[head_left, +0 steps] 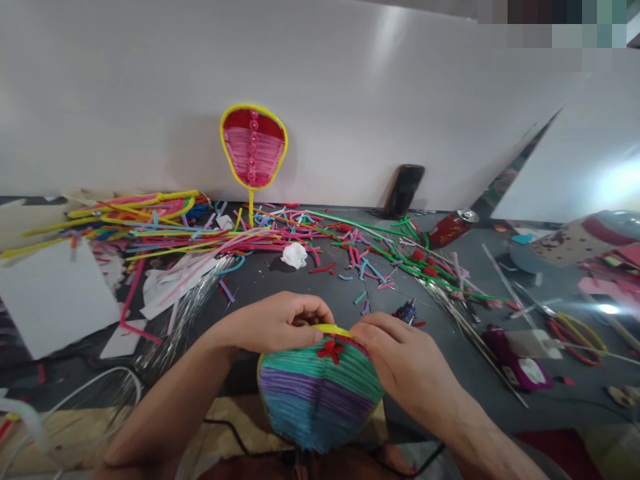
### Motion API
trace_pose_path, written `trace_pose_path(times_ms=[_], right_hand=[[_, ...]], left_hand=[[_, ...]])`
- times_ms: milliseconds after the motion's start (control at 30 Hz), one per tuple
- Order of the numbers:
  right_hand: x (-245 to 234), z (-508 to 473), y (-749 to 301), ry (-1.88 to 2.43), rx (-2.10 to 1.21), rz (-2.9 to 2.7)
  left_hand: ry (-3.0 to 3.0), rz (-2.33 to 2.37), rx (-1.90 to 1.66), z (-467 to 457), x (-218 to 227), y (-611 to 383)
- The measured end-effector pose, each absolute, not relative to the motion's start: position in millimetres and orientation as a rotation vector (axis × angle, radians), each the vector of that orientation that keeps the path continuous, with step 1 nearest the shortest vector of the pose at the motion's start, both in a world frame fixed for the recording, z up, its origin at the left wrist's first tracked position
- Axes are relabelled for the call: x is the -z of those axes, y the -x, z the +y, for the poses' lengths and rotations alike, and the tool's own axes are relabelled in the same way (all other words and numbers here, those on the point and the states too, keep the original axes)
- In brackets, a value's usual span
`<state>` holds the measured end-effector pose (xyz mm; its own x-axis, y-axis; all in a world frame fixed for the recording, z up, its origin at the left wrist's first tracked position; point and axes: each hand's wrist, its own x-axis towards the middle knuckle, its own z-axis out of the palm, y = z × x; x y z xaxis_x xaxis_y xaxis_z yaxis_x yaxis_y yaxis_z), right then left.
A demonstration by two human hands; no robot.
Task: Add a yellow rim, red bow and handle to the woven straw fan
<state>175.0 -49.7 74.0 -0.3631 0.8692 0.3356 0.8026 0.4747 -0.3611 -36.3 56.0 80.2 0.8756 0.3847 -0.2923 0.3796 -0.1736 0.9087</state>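
At the desk's (267,277) near edge, left hand (275,325) and right hand (400,353) pinch a striped pipe-cleaner fan (315,393) between narrowed fingers along its yellow rim (334,329), probably to keep the edging steady

A single camera, worn on the person's head, looks from above and behind the left hand (283,323) and the right hand (407,353), facing forward and down over them. It sits close to both hands. The view is wide, reaching well out to either side of them, across the dark tabletop (260,283) beyond the hands to a pale upright panel (350,120) farther off
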Motion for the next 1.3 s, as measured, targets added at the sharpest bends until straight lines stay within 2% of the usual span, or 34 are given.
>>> trace_pose_path(times_ms=[1300], right_hand=[[-85.7,-51.4,-167.1,1.392,0.023,-2.35]], left_hand=[[-1.657,0.639,-0.082,46.8,-83.5,30.7]])
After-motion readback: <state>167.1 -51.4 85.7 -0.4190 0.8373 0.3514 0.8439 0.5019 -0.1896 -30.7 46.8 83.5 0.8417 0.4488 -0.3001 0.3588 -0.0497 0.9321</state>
